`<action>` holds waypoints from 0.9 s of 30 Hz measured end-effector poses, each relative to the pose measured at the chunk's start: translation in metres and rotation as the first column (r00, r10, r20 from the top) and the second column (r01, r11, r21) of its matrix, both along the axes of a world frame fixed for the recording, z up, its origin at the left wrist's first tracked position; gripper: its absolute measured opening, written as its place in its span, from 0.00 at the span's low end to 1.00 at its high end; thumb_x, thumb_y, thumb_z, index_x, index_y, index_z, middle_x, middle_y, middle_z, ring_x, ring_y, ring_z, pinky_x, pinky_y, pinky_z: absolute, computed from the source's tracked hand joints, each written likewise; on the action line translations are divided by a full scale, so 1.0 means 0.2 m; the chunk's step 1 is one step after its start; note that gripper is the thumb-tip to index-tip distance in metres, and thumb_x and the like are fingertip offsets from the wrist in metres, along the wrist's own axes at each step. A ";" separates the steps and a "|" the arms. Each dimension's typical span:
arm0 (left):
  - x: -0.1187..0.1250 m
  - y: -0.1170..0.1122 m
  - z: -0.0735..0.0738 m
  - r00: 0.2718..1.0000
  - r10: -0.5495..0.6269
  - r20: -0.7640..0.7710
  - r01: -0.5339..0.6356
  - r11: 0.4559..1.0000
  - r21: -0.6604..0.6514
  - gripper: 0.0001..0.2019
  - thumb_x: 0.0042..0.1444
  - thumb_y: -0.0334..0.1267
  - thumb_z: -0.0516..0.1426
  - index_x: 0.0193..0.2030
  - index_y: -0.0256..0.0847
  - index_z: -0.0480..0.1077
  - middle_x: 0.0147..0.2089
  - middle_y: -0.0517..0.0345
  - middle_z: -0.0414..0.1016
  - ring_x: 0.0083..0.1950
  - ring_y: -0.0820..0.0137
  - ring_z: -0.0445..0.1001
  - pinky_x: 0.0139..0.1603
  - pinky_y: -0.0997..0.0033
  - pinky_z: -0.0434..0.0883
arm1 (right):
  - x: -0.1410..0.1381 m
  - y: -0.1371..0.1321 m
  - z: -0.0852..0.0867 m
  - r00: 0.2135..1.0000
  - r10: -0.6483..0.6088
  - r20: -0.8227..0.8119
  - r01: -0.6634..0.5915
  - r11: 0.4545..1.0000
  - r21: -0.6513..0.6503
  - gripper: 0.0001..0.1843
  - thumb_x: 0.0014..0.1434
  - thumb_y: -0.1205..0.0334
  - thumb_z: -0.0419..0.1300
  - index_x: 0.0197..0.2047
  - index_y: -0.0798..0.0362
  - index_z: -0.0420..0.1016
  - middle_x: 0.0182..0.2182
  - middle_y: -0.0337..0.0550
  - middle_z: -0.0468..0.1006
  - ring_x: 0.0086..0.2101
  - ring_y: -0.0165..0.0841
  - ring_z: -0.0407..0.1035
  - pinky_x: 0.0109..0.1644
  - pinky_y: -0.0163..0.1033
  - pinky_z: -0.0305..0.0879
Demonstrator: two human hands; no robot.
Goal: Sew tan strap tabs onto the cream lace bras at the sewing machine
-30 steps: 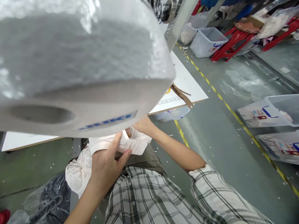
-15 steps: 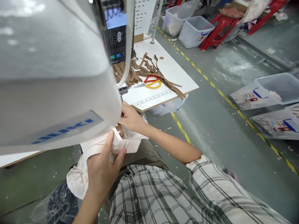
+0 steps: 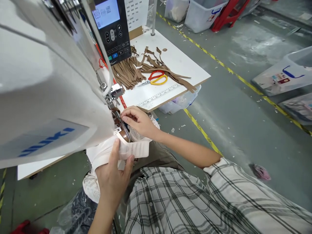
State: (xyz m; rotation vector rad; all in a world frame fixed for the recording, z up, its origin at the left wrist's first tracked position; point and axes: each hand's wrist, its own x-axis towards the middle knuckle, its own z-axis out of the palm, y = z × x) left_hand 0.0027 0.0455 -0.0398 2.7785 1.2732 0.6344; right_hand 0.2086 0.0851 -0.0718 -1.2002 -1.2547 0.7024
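Observation:
A pale bra (image 3: 104,151) with a lacy part lies at the front of the white sewing machine (image 3: 80,130). My left hand (image 3: 112,177) has its thumb and index finger on the bra's band, beside a ribbed closure tab (image 3: 138,149) that sticks out to the right. Close to the needle area, my right hand (image 3: 140,122) is curled with its fingertips together next to the metal presser parts (image 3: 118,122). Whatever may be between those fingertips is too small to make out. A brown strip (image 3: 124,135) shows on the machine's narrow arm.
On the white table (image 3: 170,48) lie brown strips (image 3: 128,73) and scissors (image 3: 156,78) with red and yellow handles. The control panel (image 3: 113,32) stands behind the machine. Plastic bins (image 3: 282,74) sit on the floor beyond a yellow line.
The view has shifted, uncovering more of the needle area and panel. My right hand, partly hidden behind the machine head before, now shows its curled fingers. The left stays on the bra.

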 end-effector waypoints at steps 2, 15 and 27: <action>0.00 0.00 0.01 1.000 -0.001 0.004 0.001 1.000 0.009 0.28 0.61 0.47 0.59 0.64 0.34 0.65 0.46 0.41 0.81 0.46 0.56 0.81 0.46 0.61 0.75 | 0.00 -0.02 -0.01 1.000 0.002 -0.015 -0.002 1.000 -0.021 0.08 0.66 0.59 0.55 0.40 0.52 0.73 0.42 0.44 0.76 0.45 0.33 0.69 0.48 0.39 0.66; 0.00 -0.01 0.01 1.000 0.022 0.004 -0.022 1.000 -0.014 0.28 0.60 0.46 0.60 0.64 0.36 0.65 0.50 0.40 0.80 0.52 0.54 0.78 0.52 0.58 0.73 | -0.01 -0.07 -0.02 0.994 0.038 -0.105 -0.045 0.997 -0.064 0.09 0.67 0.57 0.55 0.40 0.52 0.73 0.42 0.44 0.74 0.43 0.33 0.69 0.46 0.38 0.66; 0.01 -0.05 -0.02 0.982 0.187 0.029 -0.182 0.974 -0.136 0.49 0.59 0.53 0.58 0.74 0.29 0.36 0.72 0.24 0.50 0.71 0.40 0.56 0.61 0.42 0.66 | -0.03 -0.17 0.01 0.986 0.048 -0.159 -0.065 0.993 -0.102 0.11 0.65 0.53 0.57 0.43 0.52 0.73 0.42 0.43 0.74 0.40 0.32 0.70 0.46 0.38 0.66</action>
